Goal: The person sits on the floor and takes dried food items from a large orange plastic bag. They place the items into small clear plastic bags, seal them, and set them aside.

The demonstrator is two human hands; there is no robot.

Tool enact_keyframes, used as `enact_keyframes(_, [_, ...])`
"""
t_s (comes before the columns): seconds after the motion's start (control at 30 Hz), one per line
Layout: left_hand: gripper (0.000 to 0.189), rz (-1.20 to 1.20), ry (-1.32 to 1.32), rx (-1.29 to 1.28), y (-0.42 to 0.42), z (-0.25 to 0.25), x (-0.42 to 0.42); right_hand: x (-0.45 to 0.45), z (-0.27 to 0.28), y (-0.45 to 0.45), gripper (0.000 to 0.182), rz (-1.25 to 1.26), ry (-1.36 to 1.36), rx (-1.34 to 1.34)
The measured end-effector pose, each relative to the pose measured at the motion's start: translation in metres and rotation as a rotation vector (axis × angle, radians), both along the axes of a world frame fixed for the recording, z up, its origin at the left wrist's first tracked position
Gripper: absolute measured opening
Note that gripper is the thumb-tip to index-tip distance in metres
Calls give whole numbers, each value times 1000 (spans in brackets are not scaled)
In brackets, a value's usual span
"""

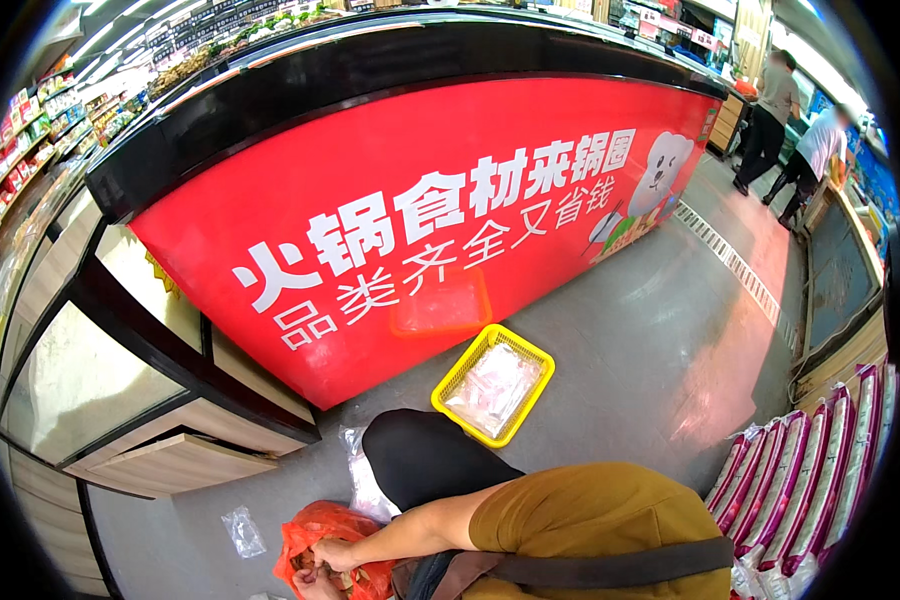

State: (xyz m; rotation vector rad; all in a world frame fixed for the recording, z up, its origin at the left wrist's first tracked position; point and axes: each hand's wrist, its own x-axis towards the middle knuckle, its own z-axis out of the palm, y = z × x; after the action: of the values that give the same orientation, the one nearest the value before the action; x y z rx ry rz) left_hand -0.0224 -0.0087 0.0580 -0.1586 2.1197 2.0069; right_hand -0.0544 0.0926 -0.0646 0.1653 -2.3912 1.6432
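Note:
A red plastic bag stands wide-mouthed on the floor at the lower left, with brownish pieces inside, too small to name. My right hand reaches into its mouth, fingers bent down among the pieces. Just below it, my left hand is also at the bag's mouth, partly cut by the picture's bottom edge. Whether either hand grips a piece is too small to tell. Beyond my bent knee sits a yellow plastic basket holding clear plastic packaging. Clear plastic lies between knee and bag.
A small clear plastic bag lies on the grey floor. A red-fronted display counter rises ahead, and a wooden cabinet with a tilted panel stands left. Stacked sacks line the right. Two people stand farther back.

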Motion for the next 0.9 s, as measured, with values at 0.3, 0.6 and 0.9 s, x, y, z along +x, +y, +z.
enact_keyframes(0.3, [18, -6, 102, -24, 4, -22, -5, 2, 17, 10, 7, 30, 46, 36])
enact_keyframes(0.6, [23, 271, 254, 148, 5, 12, -4, 7, 119, 28, 18, 486, -365, -1003])
enact_keyframes(0.9, [64, 187, -380, 622, -29, -8, 24, 3, 176, 58, 45, 470, -641, -944])
